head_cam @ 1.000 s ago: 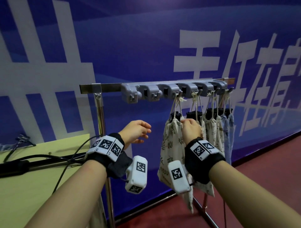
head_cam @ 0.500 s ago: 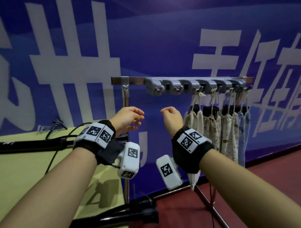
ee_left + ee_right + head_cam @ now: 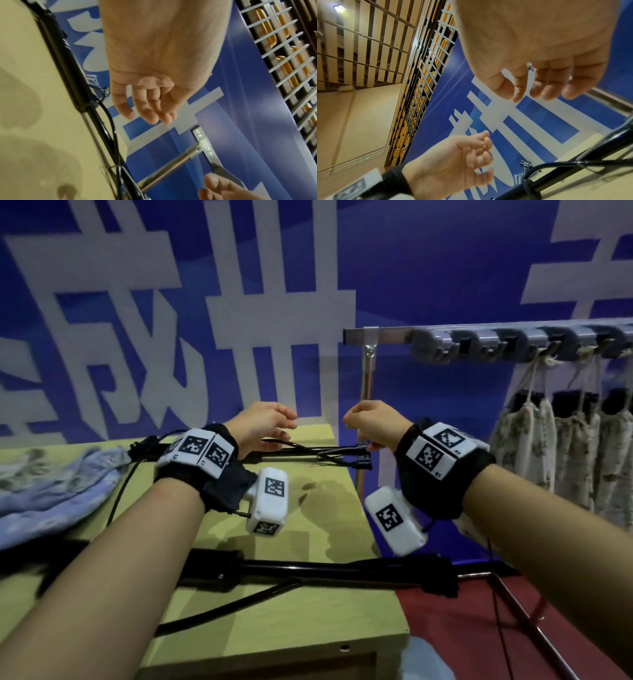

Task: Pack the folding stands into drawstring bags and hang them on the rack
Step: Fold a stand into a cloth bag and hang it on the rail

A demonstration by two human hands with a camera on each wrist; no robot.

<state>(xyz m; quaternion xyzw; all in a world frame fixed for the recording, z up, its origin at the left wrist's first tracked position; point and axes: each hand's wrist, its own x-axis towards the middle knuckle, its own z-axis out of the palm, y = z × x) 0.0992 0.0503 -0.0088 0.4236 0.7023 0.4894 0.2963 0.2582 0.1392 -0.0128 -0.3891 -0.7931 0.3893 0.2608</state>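
Note:
My left hand (image 3: 263,422) and right hand (image 3: 370,422) hover side by side over the far end of the yellow-green table (image 3: 308,628), fingers loosely curled and holding nothing. Just beneath them lies a folded black stand (image 3: 308,451), which the wrist views show as a black bar (image 3: 65,60) (image 3: 573,166). A second black stand (image 3: 308,571) lies across the table nearer me. Loose drawstring bags (image 3: 51,487), pale blue and floral, are piled at the left. On the right, the rack (image 3: 513,344) carries several packed floral bags (image 3: 548,453) on its grey hooks.
A blue banner wall (image 3: 428,285) with white characters stands right behind the table and rack. Black cables (image 3: 116,498) run over the tabletop. The rack's metal post (image 3: 367,385) rises at the table's far right corner. Red floor (image 3: 462,638) lies to the right.
The view has swung left from the rack to the table. My right hand has left the hung floral bag, and both hands now hover over the far stand.

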